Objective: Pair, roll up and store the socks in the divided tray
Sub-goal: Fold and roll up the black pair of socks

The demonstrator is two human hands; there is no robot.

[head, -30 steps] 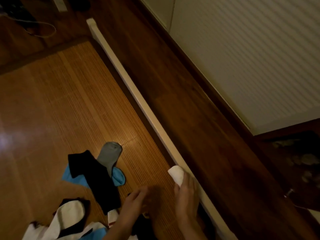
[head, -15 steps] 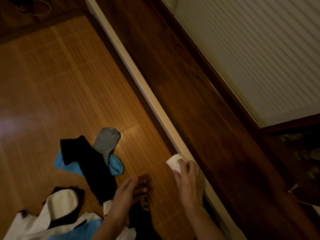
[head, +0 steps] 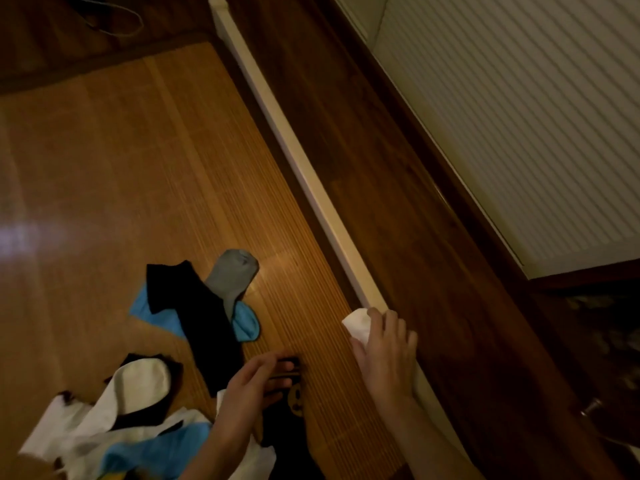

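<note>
Still gripping rolled white sock (head: 356,323) in right hand (head: 388,351), lower right, and lowering loose-fingered empty left hand (head: 252,386) onto dark patterned sock (head: 295,403), lower centre, likely starting next pair.

Dim, warm light. Underfoot, a ribbed bamboo mat (head: 138,168), with a pale glare patch (head: 24,233) at its left. Along its right edge, a long cream rail (head: 294,150), then dark polished boards (head: 398,202), then a white slatted panel (head: 519,116). At top left, a looped cable (head: 116,17).
</note>
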